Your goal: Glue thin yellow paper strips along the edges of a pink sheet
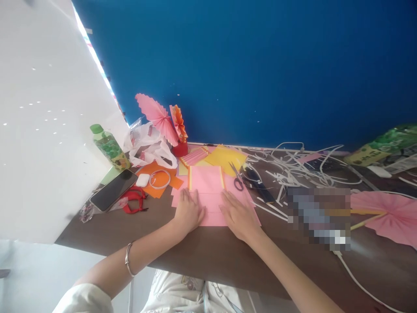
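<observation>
A pink sheet of paper (208, 204) with crease lines and yellow strips along the sides of its far part lies in front of me, over more pink sheets. My left hand (189, 211) presses down on its left side, fingers forward and thumb out to the right. On the right side my right hand (237, 214) rests with fingers stretched out flat. Neither hand grips anything. Just beyond my right hand lie scissors (238, 183) with dark handles, their blades over a yellow sheet (228, 157).
At left are a black phone (114, 190), red pliers-like tool (135, 200), white case (142, 180), orange paper (154, 167), plastic bag (150, 143) and green bottle (109, 148). Pink paper fans (158, 117) stand behind. White strips and cables (302, 165) litter the right; another fan (391, 217) lies there.
</observation>
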### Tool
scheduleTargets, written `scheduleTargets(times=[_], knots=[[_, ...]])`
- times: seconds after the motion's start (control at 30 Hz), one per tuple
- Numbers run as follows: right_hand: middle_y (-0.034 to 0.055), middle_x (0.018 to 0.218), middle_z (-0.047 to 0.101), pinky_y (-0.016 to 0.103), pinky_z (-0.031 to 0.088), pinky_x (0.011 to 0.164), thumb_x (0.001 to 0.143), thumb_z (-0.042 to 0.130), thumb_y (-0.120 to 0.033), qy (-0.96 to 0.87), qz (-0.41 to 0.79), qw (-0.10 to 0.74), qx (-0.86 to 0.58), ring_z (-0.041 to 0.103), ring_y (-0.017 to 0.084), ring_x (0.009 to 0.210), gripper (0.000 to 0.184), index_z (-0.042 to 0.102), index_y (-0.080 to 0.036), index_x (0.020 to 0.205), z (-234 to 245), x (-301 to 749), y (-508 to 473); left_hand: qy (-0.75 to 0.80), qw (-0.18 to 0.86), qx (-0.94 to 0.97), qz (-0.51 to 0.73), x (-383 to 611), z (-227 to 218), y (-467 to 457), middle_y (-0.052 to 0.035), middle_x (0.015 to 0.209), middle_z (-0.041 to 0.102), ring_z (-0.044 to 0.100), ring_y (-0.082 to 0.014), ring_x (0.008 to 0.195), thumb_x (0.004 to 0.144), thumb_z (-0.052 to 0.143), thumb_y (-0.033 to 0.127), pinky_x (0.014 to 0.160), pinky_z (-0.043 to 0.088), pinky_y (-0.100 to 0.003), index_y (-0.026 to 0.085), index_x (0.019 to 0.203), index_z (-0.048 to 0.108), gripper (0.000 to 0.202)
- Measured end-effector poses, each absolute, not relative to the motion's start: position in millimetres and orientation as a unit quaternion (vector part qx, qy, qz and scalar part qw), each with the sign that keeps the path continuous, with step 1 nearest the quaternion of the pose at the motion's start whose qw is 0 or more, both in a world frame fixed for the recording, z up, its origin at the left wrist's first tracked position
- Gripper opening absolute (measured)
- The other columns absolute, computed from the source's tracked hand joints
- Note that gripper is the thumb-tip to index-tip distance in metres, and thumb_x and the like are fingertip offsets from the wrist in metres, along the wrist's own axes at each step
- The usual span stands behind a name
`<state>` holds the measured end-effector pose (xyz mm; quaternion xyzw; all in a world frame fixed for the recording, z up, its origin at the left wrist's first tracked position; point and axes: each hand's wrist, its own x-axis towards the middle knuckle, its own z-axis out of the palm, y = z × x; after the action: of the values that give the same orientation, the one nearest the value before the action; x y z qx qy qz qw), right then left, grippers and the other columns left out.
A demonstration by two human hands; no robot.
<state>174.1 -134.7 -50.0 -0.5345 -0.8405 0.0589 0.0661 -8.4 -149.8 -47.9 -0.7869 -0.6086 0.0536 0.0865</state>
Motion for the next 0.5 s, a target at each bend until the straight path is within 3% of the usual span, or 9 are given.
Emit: scheduleTargets(times=[0.17, 0.27, 0.4, 0.5], knots=[[0.0103, 0.126, 0.054, 0.054, 0.016, 0.107, 0.092, 0.018, -0.036, -0.835, 0.011, 0.108, -0.540, 0.041, 0.027, 0.123, 0.049, 0.052, -0.016, 0.122, -49.6, 182.8, -132.2, -0.582, 0.074, -0.807, 0.068, -13.3, -39.5, -142.7, -0.0295, 0.109, 0.057, 0.052, -0.0354, 0.108, 0.086, 0.041, 0.019, 0.088, 0.033, -0.047, -0.003, 0.128, 0.040, 0.048], [0.0092, 0.107, 0.064, 0.060, 0.011, 0.104, 0.091, 0.025, -0.026, -0.835, -0.042, 0.138, -0.532, 0.048, 0.029, 0.112, 0.038, 0.061, -0.021, 0.105, -44.0, 181.4, -125.0, -0.537, 0.059, -0.832, 0.127, -13.8, -29.3, -131.9, -0.0231, 0.089, 0.064, 0.060, -0.0306, 0.089, 0.076, 0.044, 0.000, 0.075, 0.039, -0.041, -0.001, 0.114, 0.055, 0.039], [0.0098, 0.097, 0.063, 0.051, 0.018, 0.104, 0.084, 0.035, -0.008, -0.896, -0.107, 0.098, -0.420, 0.053, 0.024, 0.097, 0.028, 0.061, -0.017, 0.092, -37.0, 174.0, -107.8, -0.482, 0.037, -0.865, 0.136, -14.9, -15.1, -115.0, -0.0145, 0.073, 0.064, 0.061, -0.0229, 0.068, 0.072, 0.049, -0.004, 0.064, 0.038, -0.034, 0.008, 0.076, 0.066, 0.021], [0.0078, 0.082, 0.062, 0.044, 0.026, 0.099, 0.079, 0.037, 0.002, -0.926, -0.128, 0.049, -0.351, 0.055, 0.021, 0.082, 0.030, 0.061, -0.015, 0.085, -37.9, 169.1, -94.5, -0.464, 0.040, -0.876, 0.124, -17.5, -8.0, -106.6, -0.0139, 0.069, 0.063, 0.060, -0.0237, 0.068, 0.072, 0.050, -0.004, 0.063, 0.038, -0.034, 0.008, 0.070, 0.065, 0.019]])
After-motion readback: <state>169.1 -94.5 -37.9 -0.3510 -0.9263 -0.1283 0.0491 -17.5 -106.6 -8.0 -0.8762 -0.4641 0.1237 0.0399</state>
